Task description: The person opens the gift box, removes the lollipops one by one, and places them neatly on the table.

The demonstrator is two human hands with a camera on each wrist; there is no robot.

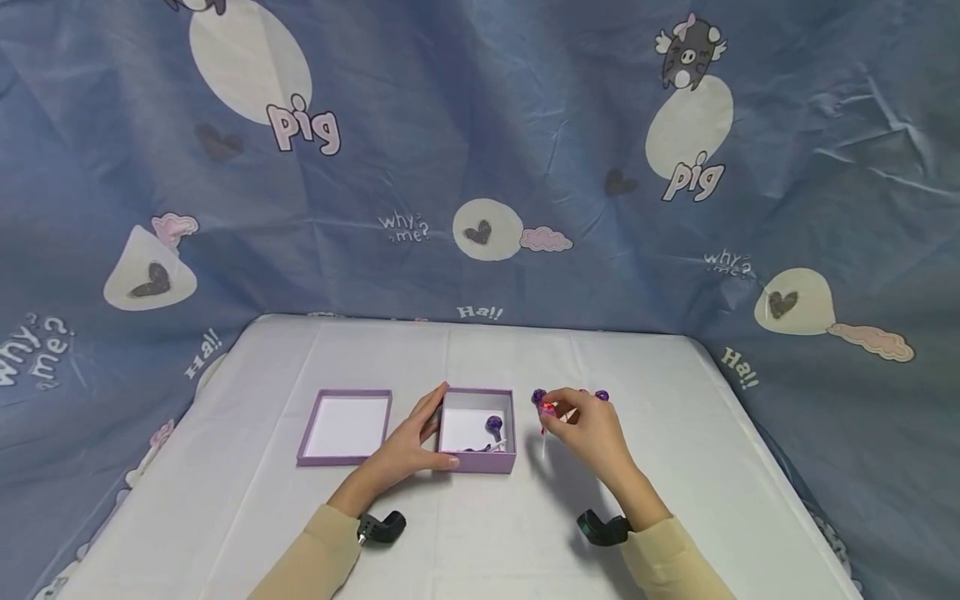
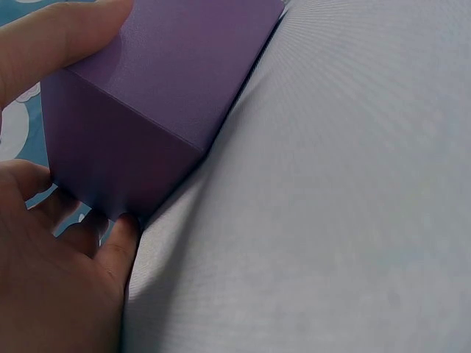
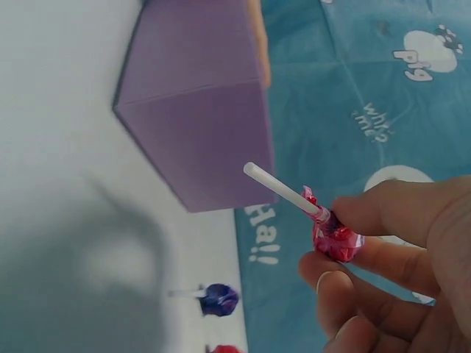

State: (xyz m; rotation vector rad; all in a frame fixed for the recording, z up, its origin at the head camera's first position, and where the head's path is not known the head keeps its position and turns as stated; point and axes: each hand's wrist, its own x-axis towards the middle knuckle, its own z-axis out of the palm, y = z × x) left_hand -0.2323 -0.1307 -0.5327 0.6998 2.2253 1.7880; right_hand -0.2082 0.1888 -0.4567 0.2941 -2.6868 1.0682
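An uncovered purple box (image 1: 483, 463) with a white inside stands on the table. My left hand (image 1: 401, 450) grips its left side, thumb on the front wall and fingers along the side. Inside lie a purple-wrapped lollipop (image 1: 493, 423) and other sticks and wrappers, partly hidden by the front wall. To the right of the box, my right hand (image 1: 592, 433) pinches a red-and-pink wrapped lollipop (image 3: 337, 241) by its head, above the table. Its white stick points toward the box in the right wrist view and downward in the head view.
Left of the box lies a shallow purple lid (image 1: 348, 425), white inside up. Beyond my right hand are more lollipops, one purple (image 1: 602, 395) and another purple (image 3: 218, 300), plus a red one (image 3: 226, 349). A blue printed cloth (image 1: 525, 275) hangs behind the white table (image 1: 480, 533).
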